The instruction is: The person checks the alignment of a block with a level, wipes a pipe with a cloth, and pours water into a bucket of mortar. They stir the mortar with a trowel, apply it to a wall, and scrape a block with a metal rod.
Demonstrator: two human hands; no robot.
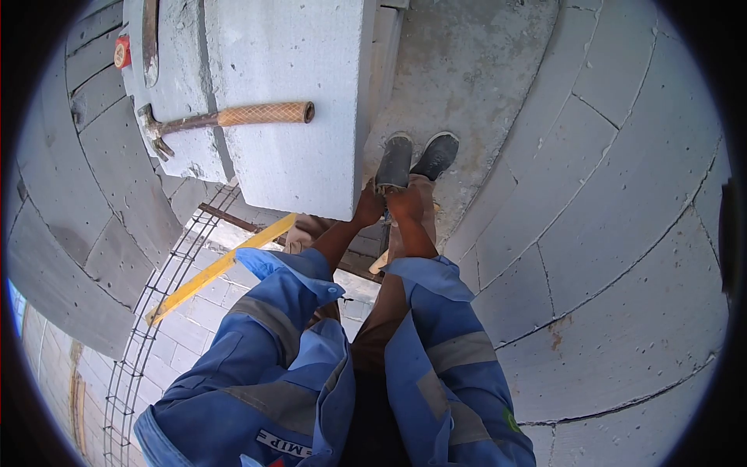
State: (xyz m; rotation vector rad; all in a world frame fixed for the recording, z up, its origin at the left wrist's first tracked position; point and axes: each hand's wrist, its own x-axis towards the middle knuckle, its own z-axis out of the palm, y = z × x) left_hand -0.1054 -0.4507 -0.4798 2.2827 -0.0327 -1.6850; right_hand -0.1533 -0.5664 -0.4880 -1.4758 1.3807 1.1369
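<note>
My left hand (pixel 369 206) and my right hand (pixel 405 205) are side by side, low between my legs, at the near end of a dark shoe (pixel 395 158). Their fingers are curled closed against its ankle end; any lace or strap in them is too small to tell. Beside it rests the other dark shoe (pixel 436 155), below a beige trouser leg (pixel 417 218). Left of my hands is the corner of a large pale block (pixel 299 167). A claw hammer (pixel 267 114) with a patterned grip lies across the block tops.
A flat metal tool (pixel 150 43) and a red round object (pixel 122 51) are at upper left. A yellow bar (pixel 222 268) slants beside a rebar frame (pixel 136 342) over a lower level. Block walling (pixel 607 257) rises on the right, along the concrete strip (pixel 475 70).
</note>
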